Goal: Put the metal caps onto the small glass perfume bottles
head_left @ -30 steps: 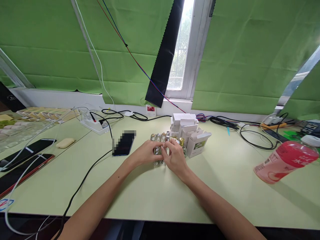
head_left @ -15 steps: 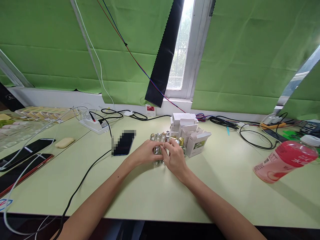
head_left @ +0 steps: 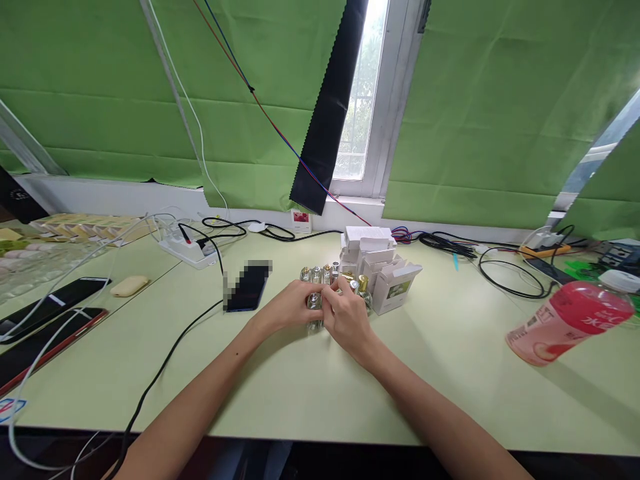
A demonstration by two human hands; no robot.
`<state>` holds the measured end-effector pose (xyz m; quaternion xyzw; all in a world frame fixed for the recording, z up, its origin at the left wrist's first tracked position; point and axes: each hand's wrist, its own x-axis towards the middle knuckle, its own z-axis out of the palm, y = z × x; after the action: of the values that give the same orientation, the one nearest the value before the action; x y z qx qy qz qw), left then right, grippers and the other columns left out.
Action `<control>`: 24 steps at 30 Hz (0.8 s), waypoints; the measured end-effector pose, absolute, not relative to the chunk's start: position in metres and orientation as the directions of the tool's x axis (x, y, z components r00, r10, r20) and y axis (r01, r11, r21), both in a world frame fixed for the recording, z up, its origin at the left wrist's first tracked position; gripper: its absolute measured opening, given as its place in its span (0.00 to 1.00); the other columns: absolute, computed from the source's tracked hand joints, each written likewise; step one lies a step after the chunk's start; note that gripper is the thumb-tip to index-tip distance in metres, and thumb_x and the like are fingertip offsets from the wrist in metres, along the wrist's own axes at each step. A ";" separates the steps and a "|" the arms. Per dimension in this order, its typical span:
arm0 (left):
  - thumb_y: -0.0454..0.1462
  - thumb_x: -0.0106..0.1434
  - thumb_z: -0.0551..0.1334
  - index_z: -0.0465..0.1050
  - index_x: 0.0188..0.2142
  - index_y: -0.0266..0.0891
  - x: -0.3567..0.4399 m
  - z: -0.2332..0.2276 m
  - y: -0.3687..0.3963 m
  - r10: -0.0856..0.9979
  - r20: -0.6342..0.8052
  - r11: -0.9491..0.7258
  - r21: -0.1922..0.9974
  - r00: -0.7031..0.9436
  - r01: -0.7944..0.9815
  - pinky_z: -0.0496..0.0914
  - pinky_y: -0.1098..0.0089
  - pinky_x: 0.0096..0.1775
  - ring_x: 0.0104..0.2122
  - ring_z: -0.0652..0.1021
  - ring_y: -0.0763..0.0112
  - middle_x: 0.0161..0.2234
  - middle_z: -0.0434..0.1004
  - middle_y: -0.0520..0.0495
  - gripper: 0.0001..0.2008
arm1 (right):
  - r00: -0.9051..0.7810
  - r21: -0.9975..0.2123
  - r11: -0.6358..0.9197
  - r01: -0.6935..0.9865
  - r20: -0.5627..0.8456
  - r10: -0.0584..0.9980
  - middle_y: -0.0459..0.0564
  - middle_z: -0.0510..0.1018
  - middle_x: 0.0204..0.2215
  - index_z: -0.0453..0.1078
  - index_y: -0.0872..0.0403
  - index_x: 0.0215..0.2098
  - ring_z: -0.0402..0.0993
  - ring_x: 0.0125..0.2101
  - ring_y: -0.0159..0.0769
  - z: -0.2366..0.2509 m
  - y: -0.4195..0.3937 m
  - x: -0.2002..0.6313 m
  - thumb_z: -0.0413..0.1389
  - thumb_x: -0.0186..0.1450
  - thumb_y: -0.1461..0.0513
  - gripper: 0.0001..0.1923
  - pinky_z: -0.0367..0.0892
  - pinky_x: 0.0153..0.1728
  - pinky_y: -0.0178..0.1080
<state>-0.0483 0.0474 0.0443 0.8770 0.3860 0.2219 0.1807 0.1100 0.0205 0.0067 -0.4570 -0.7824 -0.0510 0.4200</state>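
Small glass bottles [head_left: 313, 301] with silver and gold caps stand close together in a cluster at the middle of the table. My left hand [head_left: 291, 305] reaches in from the left, its thumb and fingers closed around bottles at the front of the cluster. My right hand [head_left: 349, 319] meets it from the right, fingers bent and pressed in among the bottles, hiding most of what they touch. Just right of that hand stands a gold-capped bottle [head_left: 363, 285]. Several open white cartons [head_left: 393, 288] are bunched behind and to the right of the bottles.
A blurred dark phone [head_left: 250, 285] lies left of the hands, with a black cable [head_left: 167, 363] running past it. Far left are more phones [head_left: 50, 300] and a power strip [head_left: 187, 250]. A pink drink bottle [head_left: 565, 323] leans at the right. Coiled cables [head_left: 447, 243] line the wall.
My right hand's fingers have shifted slightly and drawn in closer toward the left hand; a silver cap beside them shows more clearly. My left hand and the cartons look unmoved.
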 end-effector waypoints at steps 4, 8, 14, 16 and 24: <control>0.34 0.54 0.61 0.74 0.30 0.36 -0.048 0.043 0.048 0.761 0.246 -0.633 0.485 0.600 0.604 0.55 0.74 0.26 0.22 0.59 0.77 0.21 0.67 0.57 0.04 | -0.239 -0.281 0.571 0.771 0.704 0.669 0.49 0.67 0.33 0.69 0.54 0.30 0.55 0.20 0.27 0.007 0.021 0.109 0.49 0.66 0.68 0.10 0.48 0.20 0.32; 0.34 0.54 0.61 0.75 0.32 0.36 -0.049 0.043 0.048 0.758 0.242 -0.634 0.490 0.606 0.598 0.55 0.75 0.26 0.22 0.60 0.77 0.22 0.68 0.57 0.06 | -0.218 -0.326 0.571 0.754 0.695 0.685 0.48 0.66 0.33 0.69 0.54 0.30 0.55 0.20 0.26 0.008 0.021 0.110 0.49 0.66 0.67 0.10 0.49 0.20 0.32; 0.36 0.55 0.62 0.77 0.35 0.36 -0.049 0.042 0.049 0.758 0.257 -0.635 0.498 0.599 0.591 0.56 0.75 0.26 0.22 0.60 0.77 0.21 0.69 0.56 0.09 | -0.168 -0.431 0.590 0.683 0.693 0.701 0.48 0.65 0.33 0.70 0.53 0.31 0.61 0.24 0.29 0.007 0.021 0.111 0.49 0.68 0.66 0.10 0.56 0.25 0.32; 0.36 0.55 0.62 0.77 0.35 0.36 -0.049 0.042 0.050 0.761 0.258 -0.633 0.492 0.595 0.598 0.55 0.75 0.26 0.22 0.60 0.77 0.21 0.68 0.56 0.09 | -0.156 -0.451 0.595 0.666 0.695 0.702 0.47 0.65 0.32 0.69 0.53 0.30 0.62 0.25 0.29 0.006 0.021 0.111 0.49 0.68 0.65 0.10 0.57 0.26 0.32; 0.37 0.56 0.62 0.76 0.37 0.37 -0.049 0.042 0.049 0.765 0.240 -0.627 0.487 0.597 0.607 0.56 0.74 0.26 0.22 0.60 0.77 0.22 0.68 0.57 0.10 | -0.135 -0.489 0.604 0.629 0.696 0.705 0.46 0.63 0.29 0.67 0.53 0.29 0.62 0.25 0.30 0.006 0.022 0.112 0.49 0.68 0.65 0.10 0.57 0.27 0.32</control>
<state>-0.0485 0.0494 0.0417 0.8752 0.3921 0.2183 0.1807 0.1122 0.0224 0.0064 -0.4431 -0.7525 0.0391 0.4857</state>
